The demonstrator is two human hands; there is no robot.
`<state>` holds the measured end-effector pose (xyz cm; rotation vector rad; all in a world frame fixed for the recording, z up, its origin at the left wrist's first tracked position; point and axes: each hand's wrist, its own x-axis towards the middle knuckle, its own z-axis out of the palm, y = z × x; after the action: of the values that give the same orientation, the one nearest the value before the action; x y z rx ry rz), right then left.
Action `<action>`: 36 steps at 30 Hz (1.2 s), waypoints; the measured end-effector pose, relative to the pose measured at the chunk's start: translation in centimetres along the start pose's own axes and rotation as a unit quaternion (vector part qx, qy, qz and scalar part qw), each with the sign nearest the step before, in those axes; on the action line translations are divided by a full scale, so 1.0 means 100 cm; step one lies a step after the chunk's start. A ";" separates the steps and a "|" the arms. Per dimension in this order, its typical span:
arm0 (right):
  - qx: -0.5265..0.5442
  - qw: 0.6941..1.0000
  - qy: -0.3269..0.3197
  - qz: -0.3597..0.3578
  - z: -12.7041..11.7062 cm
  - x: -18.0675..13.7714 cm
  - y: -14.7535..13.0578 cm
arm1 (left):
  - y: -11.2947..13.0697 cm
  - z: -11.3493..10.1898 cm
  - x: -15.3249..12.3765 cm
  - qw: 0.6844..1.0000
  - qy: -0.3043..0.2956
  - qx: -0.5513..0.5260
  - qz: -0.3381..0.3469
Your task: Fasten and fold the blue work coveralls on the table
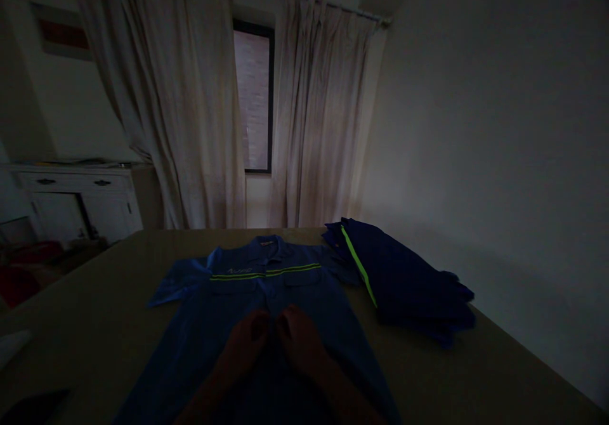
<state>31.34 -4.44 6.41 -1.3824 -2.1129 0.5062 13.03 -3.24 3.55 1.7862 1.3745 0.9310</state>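
Note:
A blue short-sleeved work shirt (228,317) lies face up on the table, its collar at the far end and yellow-green stripes across the chest. Both hands are at the middle of its front placket, close together. The fingers of my left hand (250,336) are curled in a pinch at the placket. My right hand (299,333) is pinched just beside it, also at the shirt front. In the dim light, I cannot make out a button between the fingertips. Below the hands, the placket is dark and hard to see.
A pile of dark blue garments (404,273) with a yellow-green stripe lies at the right of the table (109,304). A dark object (35,406) and something white (12,346) are at the left edge. A white cabinet (80,203) stands beyond, near curtains (204,127).

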 end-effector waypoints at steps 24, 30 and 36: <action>0.041 0.999 -0.011 -0.010 -0.006 0.004 0.005 | 0.013 -0.001 -0.009 0.997 0.008 0.072 0.037; 0.013 1.000 -0.006 -0.016 -0.004 0.001 0.004 | 0.005 0.000 -0.009 0.987 0.011 0.141 0.076; -0.007 0.999 0.015 -0.030 -0.006 -0.002 -0.002 | 0.022 -0.005 -0.014 0.983 0.008 0.185 0.016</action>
<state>31.65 -4.70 6.98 -1.3224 -2.1308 0.4456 13.44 -4.98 5.52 2.0811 1.6150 0.7422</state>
